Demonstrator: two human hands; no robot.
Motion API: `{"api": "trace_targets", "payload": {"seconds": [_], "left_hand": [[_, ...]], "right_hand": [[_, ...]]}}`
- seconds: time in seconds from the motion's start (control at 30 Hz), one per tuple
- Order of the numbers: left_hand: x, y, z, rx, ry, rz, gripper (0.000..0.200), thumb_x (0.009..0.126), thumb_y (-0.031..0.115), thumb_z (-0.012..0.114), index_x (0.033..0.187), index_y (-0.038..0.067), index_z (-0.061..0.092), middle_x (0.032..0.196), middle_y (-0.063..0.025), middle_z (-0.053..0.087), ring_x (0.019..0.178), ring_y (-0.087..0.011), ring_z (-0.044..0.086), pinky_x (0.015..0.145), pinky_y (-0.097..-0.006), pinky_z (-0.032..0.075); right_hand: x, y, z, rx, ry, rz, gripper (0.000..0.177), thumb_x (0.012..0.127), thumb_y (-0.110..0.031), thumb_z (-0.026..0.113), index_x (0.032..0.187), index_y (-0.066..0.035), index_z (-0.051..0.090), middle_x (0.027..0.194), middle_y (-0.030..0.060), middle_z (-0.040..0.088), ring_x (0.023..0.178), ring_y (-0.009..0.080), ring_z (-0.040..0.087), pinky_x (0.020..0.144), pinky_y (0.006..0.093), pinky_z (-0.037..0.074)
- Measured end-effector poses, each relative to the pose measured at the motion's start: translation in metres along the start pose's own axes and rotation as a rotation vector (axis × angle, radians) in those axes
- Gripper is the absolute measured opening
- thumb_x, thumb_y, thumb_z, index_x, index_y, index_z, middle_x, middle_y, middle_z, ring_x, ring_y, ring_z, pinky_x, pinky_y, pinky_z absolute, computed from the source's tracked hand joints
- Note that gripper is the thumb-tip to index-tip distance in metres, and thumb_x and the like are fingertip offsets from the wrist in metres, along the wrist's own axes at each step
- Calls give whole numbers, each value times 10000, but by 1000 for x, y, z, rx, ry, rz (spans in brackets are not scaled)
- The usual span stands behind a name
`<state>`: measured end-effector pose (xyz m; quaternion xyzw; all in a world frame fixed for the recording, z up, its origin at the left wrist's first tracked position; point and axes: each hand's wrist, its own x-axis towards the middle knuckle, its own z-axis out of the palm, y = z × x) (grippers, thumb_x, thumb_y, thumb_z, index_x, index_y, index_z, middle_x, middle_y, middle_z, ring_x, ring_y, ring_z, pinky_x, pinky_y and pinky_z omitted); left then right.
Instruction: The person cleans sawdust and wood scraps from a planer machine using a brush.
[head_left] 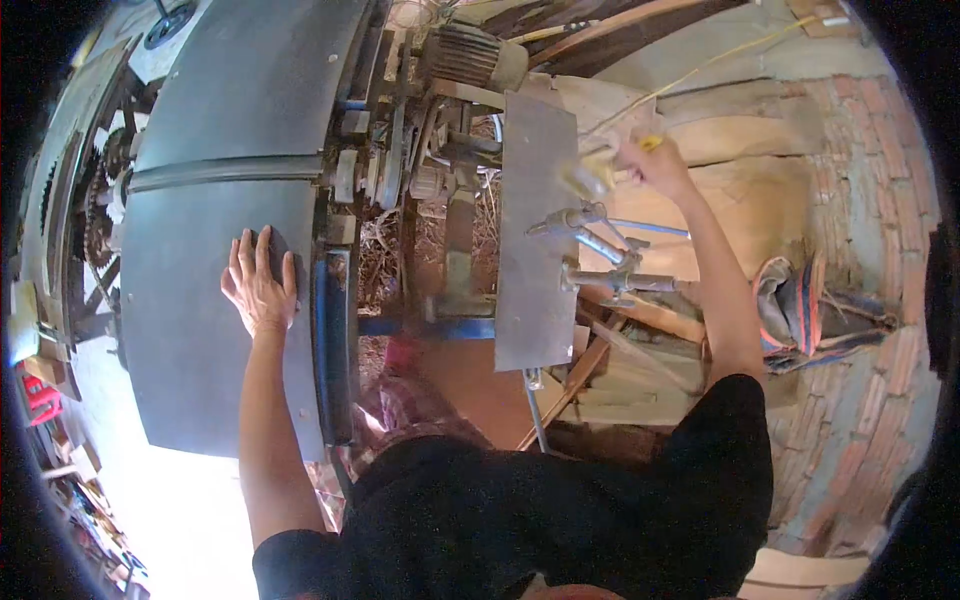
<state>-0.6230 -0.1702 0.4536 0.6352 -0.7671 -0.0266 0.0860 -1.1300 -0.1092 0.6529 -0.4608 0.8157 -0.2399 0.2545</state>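
Note:
My left hand (pixel 262 290) lies flat on the grey metal bed (pixel 215 370) of a large woodworking machine, fingers stretched out and holding nothing. A dark slot with the cutter head (pixel 225 174) crosses the bed beyond my fingertips. Off to the right, my right hand (pixel 648 165) is raised and closed around a yellow-handled tool (pixel 588 180), smeared by motion, that looks like a brush. Below this hand are a smaller grey metal table (pixel 535 290) and a metal clamp fixture (pixel 600 240) with rods.
Between the two tables run the motor (pixel 470 55), belts and shafts, with wood shavings beneath. Wooden boards (pixel 745 215) lean at the right, beside a bag (pixel 790 305) and a brick wall (pixel 875 400). A chain drive (pixel 100 200) shows on the machine's left side.

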Motion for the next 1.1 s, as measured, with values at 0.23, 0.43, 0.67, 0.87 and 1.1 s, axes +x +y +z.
{"api": "trace_targets", "payload": {"seconds": [0.23,0.43,0.67,0.87,1.1], "left_hand": [[1,1,2,13,-10,-32,484,881,394,428,1334,236,363,1387,-39,333,1313,-212,238,1045,-421,168],[3,4,5,35,-17,-43,486,871,382,445,1329,234,372,1390,-34,329,1314,-216,240,1048,-414,166],[5,4,6,52,-9,-32,482,870,381,444,1323,230,376,1388,-36,329,1311,-219,244,1047,-415,169],[5,8,5,46,3,-29,485,870,377,443,1327,231,373,1385,-42,332,1308,-223,251,1046,-412,169],[5,7,8,69,-29,-37,513,864,387,453,1341,225,353,1398,-48,308,1317,-232,233,1048,-414,165]], "right_hand": [[21,93,32,155,-718,244,177,812,-237,640,780,-67,601,681,20,592,586,88,548,516,235,453],[48,81,65,135,-711,-6,140,801,-184,650,830,-54,608,715,-7,597,625,90,540,550,255,452],[101,94,10,-106,-104,-224,150,805,-187,658,845,-49,614,662,22,599,561,86,558,502,219,446],[56,77,64,252,-657,20,153,797,-180,665,857,-49,614,714,27,620,599,106,598,525,232,477],[163,119,-10,-300,-63,-310,99,845,-145,583,921,-92,615,792,92,660,670,131,593,649,259,496]]}}
